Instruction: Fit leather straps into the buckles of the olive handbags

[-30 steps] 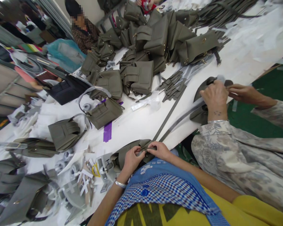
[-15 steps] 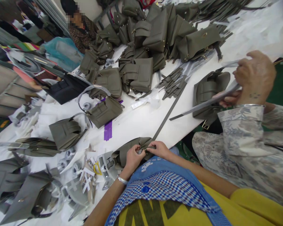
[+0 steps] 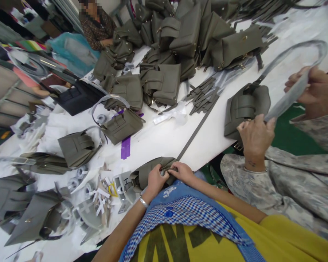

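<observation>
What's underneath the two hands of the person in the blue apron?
An olive bag, at the table's edge. A long dark strip extends from beside it. The left hand and right hand hide the exact part being handled; the bag's underside is covered too.

The person wears a yellow short-sleeved shirt (image 3: pixel 297 236) with large dark lettering (image 3: pixel 177 245), partly hidden by a blue apron (image 3: pixel 210 198) bearing white characters (image 3: pixel 170 191), a blue-and-white checked band (image 3: pixel 199 216) and a round blue button (image 3: pixel 168 211); a silver-coloured bracelet (image 3: pixel 143 201) circles the left wrist (image 3: pixel 145 197).
</observation>
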Demonstrator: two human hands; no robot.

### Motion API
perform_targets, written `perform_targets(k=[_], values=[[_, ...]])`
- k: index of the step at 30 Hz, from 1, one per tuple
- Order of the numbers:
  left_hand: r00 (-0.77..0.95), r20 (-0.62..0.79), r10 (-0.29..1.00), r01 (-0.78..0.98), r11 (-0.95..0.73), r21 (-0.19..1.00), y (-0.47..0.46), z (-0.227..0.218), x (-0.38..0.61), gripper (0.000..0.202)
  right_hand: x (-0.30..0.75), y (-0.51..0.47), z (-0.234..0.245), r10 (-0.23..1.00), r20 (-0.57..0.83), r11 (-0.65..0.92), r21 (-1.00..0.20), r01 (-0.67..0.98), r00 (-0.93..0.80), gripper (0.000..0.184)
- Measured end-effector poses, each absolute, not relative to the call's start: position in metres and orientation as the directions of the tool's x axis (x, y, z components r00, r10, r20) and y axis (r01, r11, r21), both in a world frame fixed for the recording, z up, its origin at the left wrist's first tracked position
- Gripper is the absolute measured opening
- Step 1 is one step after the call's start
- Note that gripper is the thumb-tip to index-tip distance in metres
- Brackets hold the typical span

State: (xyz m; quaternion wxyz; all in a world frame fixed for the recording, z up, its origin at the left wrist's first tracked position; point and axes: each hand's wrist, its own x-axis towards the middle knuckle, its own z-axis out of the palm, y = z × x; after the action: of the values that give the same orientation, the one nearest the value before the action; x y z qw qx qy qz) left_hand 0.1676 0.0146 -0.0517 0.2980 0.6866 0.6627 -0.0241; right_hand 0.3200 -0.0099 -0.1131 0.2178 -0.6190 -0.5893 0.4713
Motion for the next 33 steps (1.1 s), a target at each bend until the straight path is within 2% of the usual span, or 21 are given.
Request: perform_targets(k=[1,3,5,7,10,12,14,16,19,22,26,29,31,33], values=[[0.183,-0.44,0.879,0.918,0.008,0.397,0.019,-0.045,0.167,0.023,0.324,-0.009,-0.11,0.931,-0.325,-0.193,-0.825,0.531,-0.166,0.016],[0.314,-0.441,0.841,0.859,-0.054,0.509,0.029,-0.028,0.161,0.026,0.331,-0.007,-0.1,0.938,-0.294,-0.146,-0.817,0.557,-0.186,0.016],[0.355,-0.395,0.847,0.774,-0.03,0.632,0.037,-0.011,0.143,0.03,0.335,-0.003,-0.083,0.972,-0.176,-0.054,-0.809,0.585,-0.155,0.019],[0.263,-0.344,0.901,0.712,0.059,0.7,0.04,0.0,0.114,0.034,0.329,0.003,-0.062,0.986,-0.003,0.093,-0.816,0.571,-0.164,0.025],[0.054,-0.331,0.942,0.642,0.221,0.734,0.029,0.002,0.057,0.037,0.302,0.012,-0.033,0.902,0.145,0.342,-0.815,0.468,-0.407,0.03],[-0.025,-0.357,0.934,0.606,0.298,0.737,0.011,-0.003,0.022,0.04,0.277,0.016,-0.025,0.785,0.113,0.444,-0.788,0.426,-0.609,0.032],[-0.031,-0.398,0.917,0.597,0.337,0.728,-0.013,-0.008,-0.005,0.042,0.255,0.017,-0.024,0.684,0.006,0.485,-0.751,0.448,-0.73,0.031],[0.018,-0.439,0.898,0.603,0.341,0.721,-0.04,-0.011,-0.023,0.042,0.241,0.018,-0.026,0.632,-0.09,0.48,-0.734,0.48,-0.769,0.024],[0.1,-0.473,0.875,0.603,0.325,0.729,-0.074,-0.009,-0.037,0.038,0.238,0.022,-0.023,0.638,-0.114,0.381,-0.813,0.441,-0.761,0.016],[0.139,-0.498,0.856,0.565,0.344,0.75,-0.091,-0.005,-0.046,0.047,0.25,0.029,-0.011,0.691,-0.131,0.221,-0.898,0.38,-0.711,0.02],[0.083,-0.507,0.858,0.464,0.417,0.782,-0.084,0.013,-0.061,0.054,0.268,0.033,0.006,0.756,-0.238,0.038,-0.914,0.404,-0.61,0.034],[0.058,-0.352,0.934,0.469,0.285,0.836,-0.062,0.04,-0.074,0.061,0.269,0.033,0.02,0.751,-0.284,-0.009,-0.907,0.421,-0.596,0.044],[0.138,-0.189,0.972,0.533,0.088,0.841,-0.045,0.06,-0.082,0.045,0.262,0.033,0.033,0.738,-0.266,0.026,-0.907,0.42,-0.62,0.043],[0.245,-0.092,0.965,0.59,-0.073,0.804,-0.028,0.08,-0.087,0.021,0.25,0.032,0.048,0.709,-0.226,0.077,-0.917,0.392,-0.668,0.039]])
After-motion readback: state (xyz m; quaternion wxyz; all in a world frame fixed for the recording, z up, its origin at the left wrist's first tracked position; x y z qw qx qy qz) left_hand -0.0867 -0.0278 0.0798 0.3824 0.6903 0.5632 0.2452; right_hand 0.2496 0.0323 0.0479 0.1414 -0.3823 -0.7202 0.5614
